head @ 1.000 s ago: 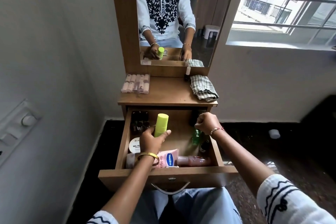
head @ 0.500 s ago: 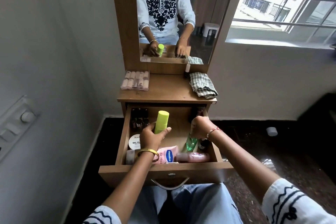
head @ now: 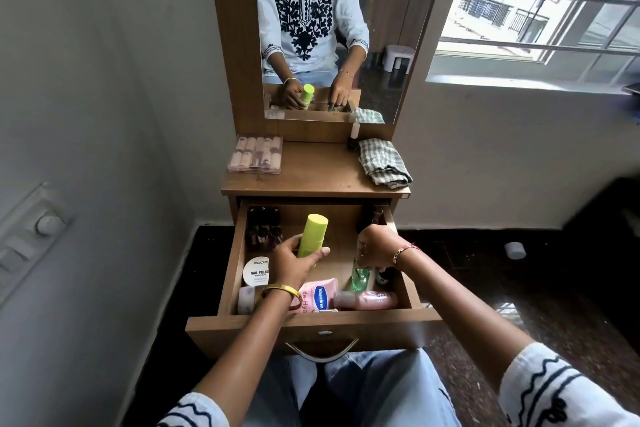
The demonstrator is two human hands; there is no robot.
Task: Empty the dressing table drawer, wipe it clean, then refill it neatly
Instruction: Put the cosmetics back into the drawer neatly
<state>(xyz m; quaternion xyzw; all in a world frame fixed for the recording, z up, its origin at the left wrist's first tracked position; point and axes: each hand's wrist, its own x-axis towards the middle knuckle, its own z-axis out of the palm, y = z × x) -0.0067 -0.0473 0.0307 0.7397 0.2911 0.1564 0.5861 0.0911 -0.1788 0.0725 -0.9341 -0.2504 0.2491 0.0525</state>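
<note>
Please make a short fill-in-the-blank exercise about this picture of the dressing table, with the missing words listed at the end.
1. The left hand grips a ____-green bottle above the open drawer.
2. The checked cloth lies on the tabletop, at its ____ side.
3. The right hand reaches down to a clear ____ bottle in the drawer.
4. The pink tube at the drawer's front reads ____.

Missing words: yellow; right; green; Vaseline
</note>
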